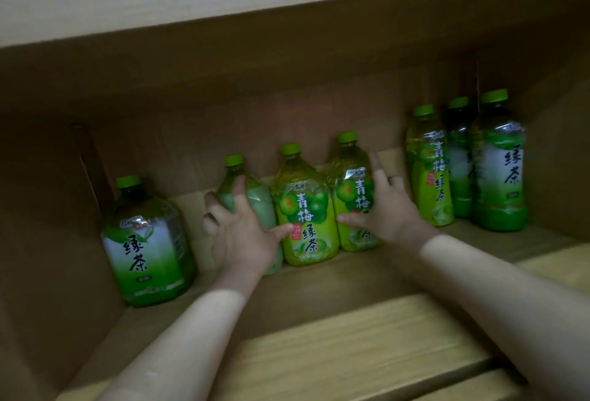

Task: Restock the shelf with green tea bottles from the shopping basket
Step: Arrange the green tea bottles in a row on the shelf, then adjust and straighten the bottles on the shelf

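Placing step: the left hand (242, 234) curls its fingers round the pale bottle (255, 196), and the right hand (388, 209) wraps the right bottle (351, 183). Both bottles stand on the shelf (319, 279), flanking the middle bottle (306, 218). Next, probably: release and reach for the unseen basket.

matt wooden shelf (367, 330), glossy plastic bottles (306, 209)

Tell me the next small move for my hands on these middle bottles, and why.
Probably slide the trio rightward together: left hand grips the pale-label bottle, right hand holds the right plum bottle, the centre plum bottle between them, and a gap separates them from the right-end bottles.
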